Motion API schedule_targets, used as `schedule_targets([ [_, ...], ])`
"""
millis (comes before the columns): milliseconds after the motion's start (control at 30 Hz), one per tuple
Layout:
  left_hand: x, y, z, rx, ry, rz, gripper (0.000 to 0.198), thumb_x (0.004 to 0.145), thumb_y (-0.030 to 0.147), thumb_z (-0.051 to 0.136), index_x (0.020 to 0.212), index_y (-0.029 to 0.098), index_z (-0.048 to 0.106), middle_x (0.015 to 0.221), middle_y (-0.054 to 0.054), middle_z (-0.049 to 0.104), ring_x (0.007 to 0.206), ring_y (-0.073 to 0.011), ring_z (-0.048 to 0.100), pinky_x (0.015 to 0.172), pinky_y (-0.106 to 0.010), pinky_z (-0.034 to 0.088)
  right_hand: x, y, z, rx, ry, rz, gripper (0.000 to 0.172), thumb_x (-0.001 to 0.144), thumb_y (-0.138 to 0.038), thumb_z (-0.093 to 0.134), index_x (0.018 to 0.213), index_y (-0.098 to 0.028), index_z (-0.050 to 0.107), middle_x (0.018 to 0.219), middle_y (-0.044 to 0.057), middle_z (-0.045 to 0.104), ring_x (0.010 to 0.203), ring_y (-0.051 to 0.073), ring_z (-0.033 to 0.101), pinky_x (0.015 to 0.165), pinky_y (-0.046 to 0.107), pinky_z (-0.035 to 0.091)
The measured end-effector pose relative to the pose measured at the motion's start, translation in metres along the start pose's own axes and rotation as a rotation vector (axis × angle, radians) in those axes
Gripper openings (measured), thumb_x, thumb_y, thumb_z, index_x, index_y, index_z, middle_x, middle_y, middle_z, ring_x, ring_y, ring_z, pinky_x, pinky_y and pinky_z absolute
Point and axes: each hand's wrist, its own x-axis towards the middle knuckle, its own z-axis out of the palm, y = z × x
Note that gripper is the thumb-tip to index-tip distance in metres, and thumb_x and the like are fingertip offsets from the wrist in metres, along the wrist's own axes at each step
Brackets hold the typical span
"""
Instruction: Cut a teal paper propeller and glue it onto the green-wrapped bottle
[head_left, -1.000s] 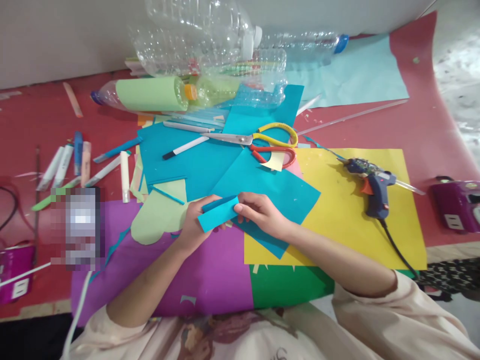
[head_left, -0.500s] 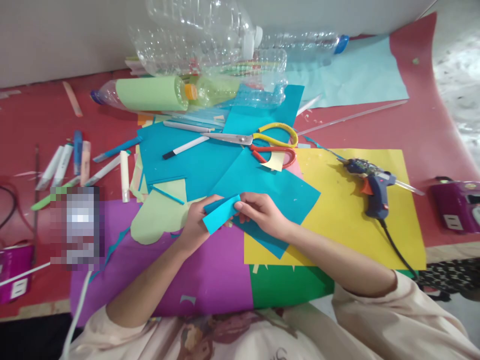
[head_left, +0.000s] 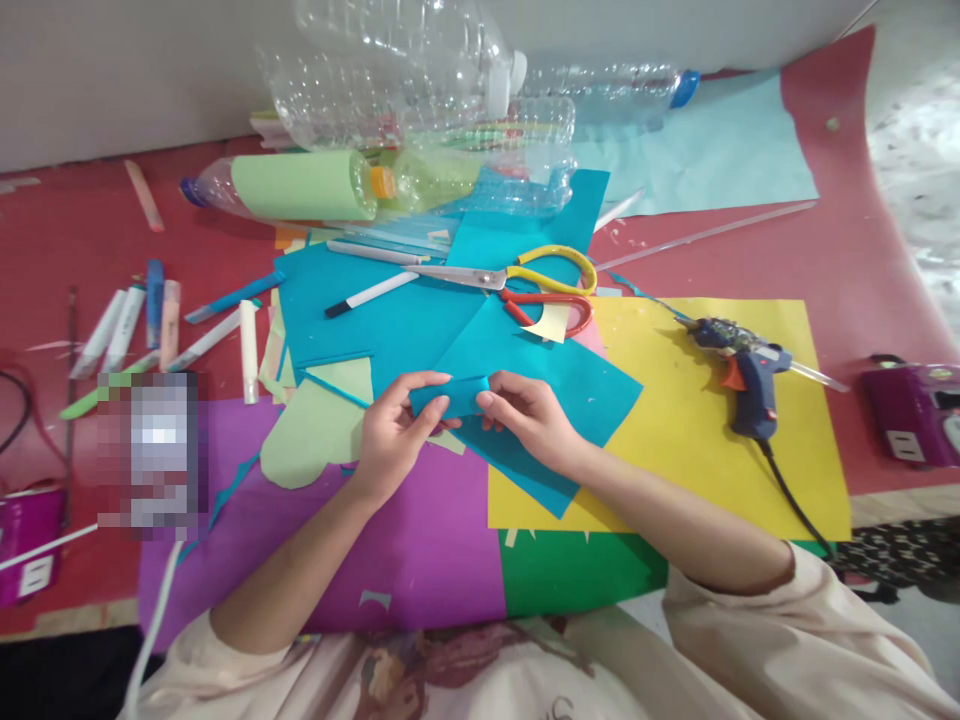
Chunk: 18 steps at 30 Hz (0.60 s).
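Note:
A small strip of blue paper [head_left: 463, 396] is held level between my two hands, above the larger blue sheet. My left hand [head_left: 401, 430] pinches its left end, thumb in front and fingers behind. At the other end, my right hand [head_left: 529, 415] grips the strip between thumb and curled fingers. Beneath and beyond lies a blue paper sheet [head_left: 555, 375]. A light green cut-out paper [head_left: 315, 440] rests left of my left hand. Scissors [head_left: 495, 278] with one yellow and one red handle lie beyond my hands, a cream scrap over the red loop.
A glue gun [head_left: 750, 380] rests on yellow paper [head_left: 667, 480] at the right. Purple paper [head_left: 420, 550] and green paper [head_left: 585, 570] lie nearest me. Several markers [head_left: 120, 325] are scattered left, beside a blurred-out device [head_left: 161, 450]. Clear plastic bottles [head_left: 397, 80] stand along the back.
The strip, earlier folded over and slanting, now lies level and flatter between my hands. My left thumb has come round onto its front, and my right hand has shifted slightly.

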Motion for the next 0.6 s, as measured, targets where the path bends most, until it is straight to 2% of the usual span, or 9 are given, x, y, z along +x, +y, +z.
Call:
schedule_targets([
  [133,0.0006,-0.0003,-0.0008,0.011,0.008,0.009,0.045,0.07,0.055,0.076,0.093,0.017,0.067,0.074,0.0,0.069,0.055,-0.0119,0.07,0.052,-0.019,0.061,0.0008,0.0015,0.0003,0.096,0.042,0.028,0.053,0.076,-0.072,0.061,0.076,-0.02,0.055,0.062,-0.002,0.056,0.057,0.012,0.056,0.053,0.024,0.044],
  [300,0.0018,-0.002,-0.0015,-0.007,0.021,0.005,0.048,0.069,0.053,0.077,0.099,0.018,0.065,0.067,0.003,0.067,0.055,-0.0126,0.07,0.052,-0.019,0.061,0.0018,0.0002,0.0001,0.121,0.065,0.057,0.053,0.071,-0.072,0.064,0.074,-0.021,0.053,0.059,-0.003,0.054,0.053,0.011,0.055,0.05,0.024,0.044],
  [467,0.0036,-0.0043,-0.0023,-0.007,0.014,0.009,0.045,0.07,0.054,0.077,0.095,0.018,0.064,0.064,0.003,0.067,0.058,-0.0151,0.072,0.052,-0.018,0.06,0.0026,-0.0016,-0.0015,0.111,0.083,0.061,0.053,0.071,-0.072,0.065,0.073,-0.021,0.052,0.059,-0.004,0.054,0.05,0.01,0.054,0.049,0.024,0.045],
  [600,0.0047,-0.0063,-0.0026,0.0,0.013,0.017,0.045,0.07,0.054,0.077,0.094,0.019,0.064,0.059,0.005,0.064,0.056,-0.014,0.072,0.052,-0.016,0.059,0.0033,-0.0024,-0.0029,0.111,0.082,0.071,0.054,0.069,-0.073,0.065,0.073,-0.021,0.052,0.058,-0.004,0.054,0.05,0.01,0.054,0.048,0.024,0.046],
])
